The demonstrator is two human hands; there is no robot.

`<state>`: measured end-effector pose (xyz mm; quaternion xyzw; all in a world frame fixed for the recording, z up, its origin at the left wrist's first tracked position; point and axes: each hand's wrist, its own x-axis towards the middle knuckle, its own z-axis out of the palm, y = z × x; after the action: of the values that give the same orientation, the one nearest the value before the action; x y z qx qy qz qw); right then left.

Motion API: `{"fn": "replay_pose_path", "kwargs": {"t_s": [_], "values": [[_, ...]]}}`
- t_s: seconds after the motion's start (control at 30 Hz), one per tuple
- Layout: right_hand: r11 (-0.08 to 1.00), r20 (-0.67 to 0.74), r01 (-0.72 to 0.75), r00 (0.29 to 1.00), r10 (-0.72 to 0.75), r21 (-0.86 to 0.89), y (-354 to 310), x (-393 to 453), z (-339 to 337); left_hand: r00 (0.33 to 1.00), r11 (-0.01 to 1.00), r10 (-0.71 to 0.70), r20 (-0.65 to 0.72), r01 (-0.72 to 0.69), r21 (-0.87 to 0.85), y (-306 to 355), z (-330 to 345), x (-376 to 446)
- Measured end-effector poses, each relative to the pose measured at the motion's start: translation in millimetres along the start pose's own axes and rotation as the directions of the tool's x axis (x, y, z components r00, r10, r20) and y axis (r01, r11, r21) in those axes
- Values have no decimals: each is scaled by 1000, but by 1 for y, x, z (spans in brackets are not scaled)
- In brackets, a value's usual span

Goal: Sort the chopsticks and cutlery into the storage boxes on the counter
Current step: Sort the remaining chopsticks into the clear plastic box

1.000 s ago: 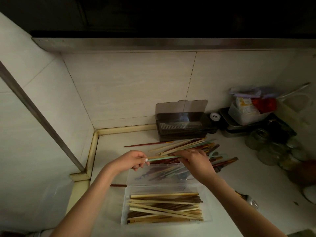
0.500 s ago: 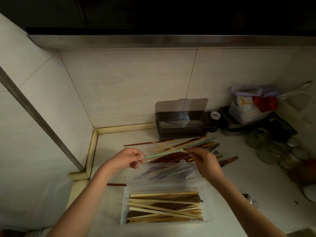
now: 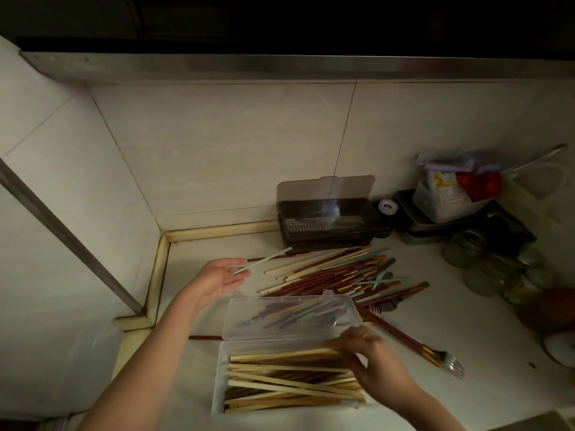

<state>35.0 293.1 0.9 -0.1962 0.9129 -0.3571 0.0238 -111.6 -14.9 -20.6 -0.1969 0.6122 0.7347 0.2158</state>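
Dim tiled walls met in a corner at the upper left of the frame, and the pale surface ran from there toward the right. At the bottom centre sat a clear storage box with its lid folded back, already well filled with pale bamboo chopsticks over some darker ones. Against the back wall stood a dark storage box, lid raised; whether anything lay inside could not be made out. By my reading the sorting was partly done: a large loose pile of chopsticks, red-brown, pale and mint green, was spread across the middle of the frame, some of it under the clear lid, and a fork lay at the lower right beside dark-handled pieces. Jars and a tub of packets crowded the right edge.

The left hand, centre left, lay palm up with the fingers loosely spread, and a mint-green chopstick rested across the fingertips without a firm grip. The right hand, blurred, was down at the right end of the clear box, its fingers curled on the pale sticks there, apparently settling them into place
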Motion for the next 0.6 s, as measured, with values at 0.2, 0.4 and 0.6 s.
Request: {"fn": "replay_pose_path", "kwargs": {"t_s": [0.2,0.4,0.6], "values": [[997,103,75,992,-76,12,-6,-8,19,998,997,2,-59,2,74,0,3,10],[999,252,-44,967,45,-8,-3,-4,21,964,893,183,-194,-80,444,-6,7,20],[993,241,-114,964,116,-22,5,2,20,921,658,378,-98,-193,728,-20,31,31]]}}
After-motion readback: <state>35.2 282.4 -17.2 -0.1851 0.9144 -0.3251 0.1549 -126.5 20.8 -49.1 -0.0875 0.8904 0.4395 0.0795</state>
